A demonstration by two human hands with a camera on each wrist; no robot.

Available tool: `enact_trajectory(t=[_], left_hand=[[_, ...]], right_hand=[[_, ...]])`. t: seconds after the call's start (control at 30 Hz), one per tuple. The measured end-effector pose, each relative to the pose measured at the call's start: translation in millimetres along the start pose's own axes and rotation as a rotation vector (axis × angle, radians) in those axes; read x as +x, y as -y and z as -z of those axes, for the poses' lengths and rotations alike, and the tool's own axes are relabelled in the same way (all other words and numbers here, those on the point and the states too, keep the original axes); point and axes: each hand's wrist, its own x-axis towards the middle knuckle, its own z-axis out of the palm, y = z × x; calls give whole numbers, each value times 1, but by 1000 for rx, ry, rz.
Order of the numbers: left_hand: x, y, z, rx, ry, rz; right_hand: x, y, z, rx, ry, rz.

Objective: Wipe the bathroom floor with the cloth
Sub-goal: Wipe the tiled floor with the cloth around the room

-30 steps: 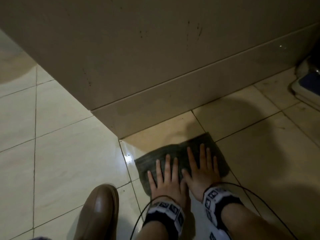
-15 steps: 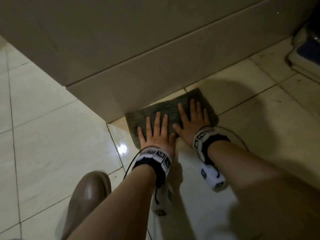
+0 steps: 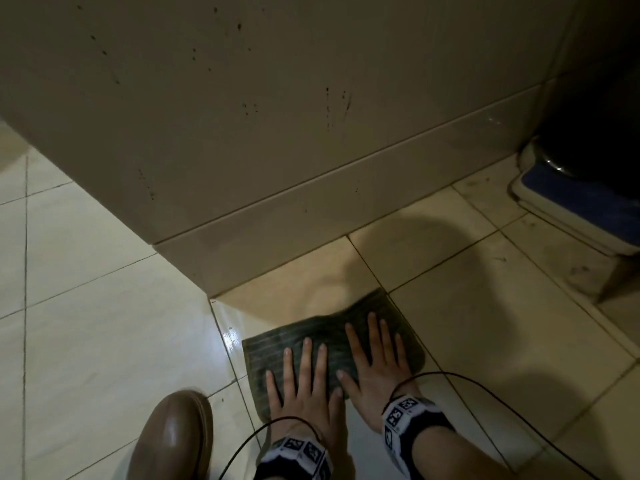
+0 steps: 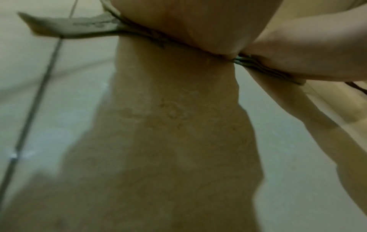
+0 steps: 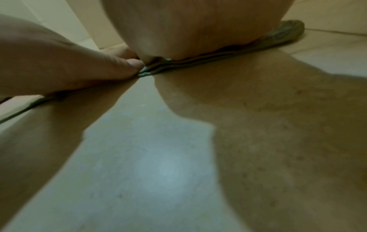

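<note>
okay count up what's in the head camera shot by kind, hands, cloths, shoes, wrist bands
Hands: 2, left hand and right hand, both flat on the cloth
Cloths: 1, dark cloth
Shoes: 1, brown shoe
Wrist bands: 2, and
Total: 6

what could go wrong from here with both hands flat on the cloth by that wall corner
1. Both the left hand and right hand press the cloth with flat fingers and no grip, so it could bunch or slip out.
2. The floor shines as if wet, so the palms or the brown shoe might skid.
3. The black cable trails beside the right wrist and could drag through the wiped patch or snag.
</note>
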Motion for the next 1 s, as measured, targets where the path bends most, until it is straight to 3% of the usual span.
enact_trajectory(t=[0.07,0.13,0.27,0.43,0.7,0.87,1.0], left_hand=[[-1,0,0,-9,12,-13],[-2,-2,-1,-6,11,-36],[9,-9,11,-50,94,36],[55,-13,45,-129,170,169],[126,12,76,-34,132,115],[101,-10,67,-41,149,128],[52,-53,44,-44,318,82]], right_hand=[[1,-1,-4,-54,-34,64],[1,0,2,-25,25,73],[19,12,13,68,22,47],[69,27,46,32,-2,16],[137,33,70,-3,-67,51],[118,17,59,-3,-89,56],[62,-15,25,27,-116,16]])
